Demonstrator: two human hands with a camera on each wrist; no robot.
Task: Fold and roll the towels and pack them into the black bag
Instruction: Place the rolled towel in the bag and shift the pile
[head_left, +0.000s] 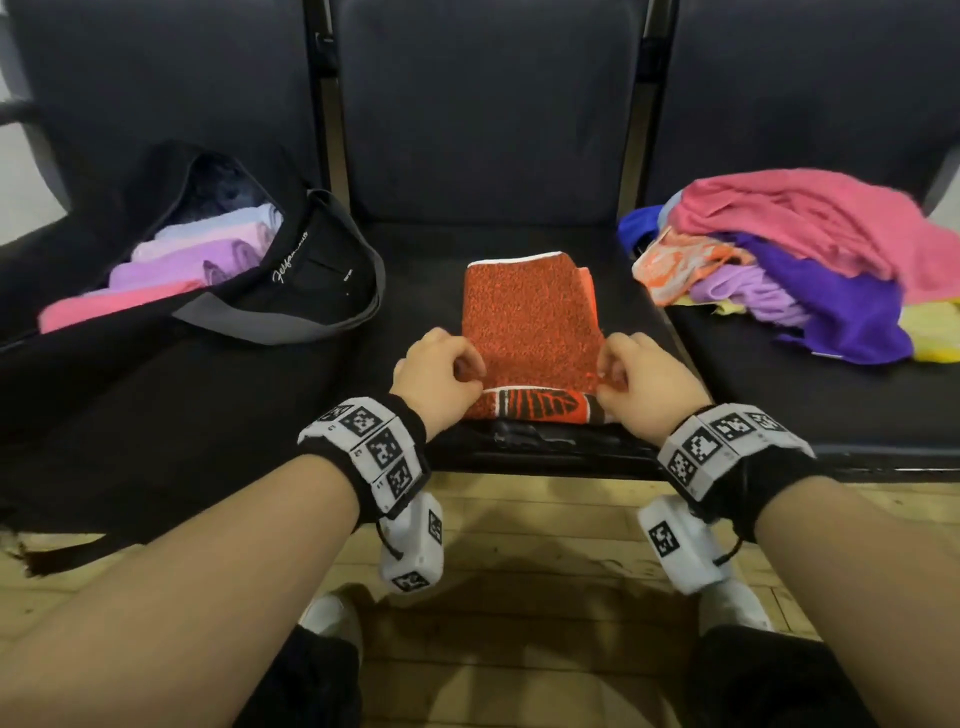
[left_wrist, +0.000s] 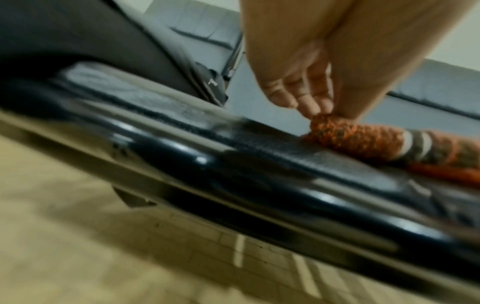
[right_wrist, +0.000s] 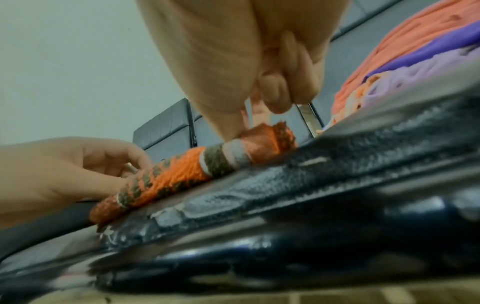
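Note:
A folded orange towel (head_left: 530, 322) lies flat on the middle black seat, its near end turned over into a thin roll with a brown and white stripe (head_left: 540, 402). My left hand (head_left: 441, 371) pinches the left end of that roll (left_wrist: 335, 131), fingers curled. My right hand (head_left: 641, 376) pinches the right end (right_wrist: 262, 142). The black bag (head_left: 291, 280) stands open on the left seat with several rolled pink and lilac towels (head_left: 192, 260) inside.
A loose heap of pink, purple, lilac, yellow and orange towels (head_left: 810, 260) covers the right seat. Seat backs (head_left: 483, 104) rise behind. The seat's front edge (head_left: 545, 457) is close to my wrists, with wooden floor (head_left: 545, 571) below.

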